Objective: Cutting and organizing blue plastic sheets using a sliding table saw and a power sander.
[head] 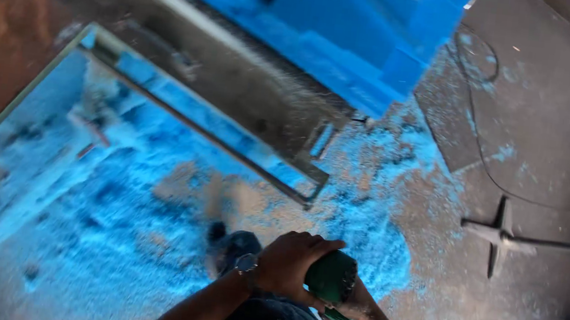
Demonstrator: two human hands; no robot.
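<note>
Near the bottom middle of the view, both hands meet on a green power tool (333, 281) with a rounded body, held low over the floor. The left hand (291, 262), with a wristwatch (246, 265) on its wrist, lies over the top of the tool, its fingers curled and pressed together around the green casing. The right hand (354, 308) comes up from the lower right and sits mostly under and behind the tool; it touches the casing, but how its fingers lie cannot be told. Just left of the hands a dark shoe (228, 246) stands on the floor. The grey floor (545, 139) here is thickly strewn with blue shavings (376, 242) mixed with patches of tan dust. Farther off, a long grey metal frame (233, 111) runs slantwise from upper left to the middle, blurred. Beyond it, at the far top, sits a big bright blue block (357, 25). To the right, well apart from the hands, a dark metal stand foot (502, 235) lies on the floor, and a thin black cable (477, 139) curves past it.
</note>
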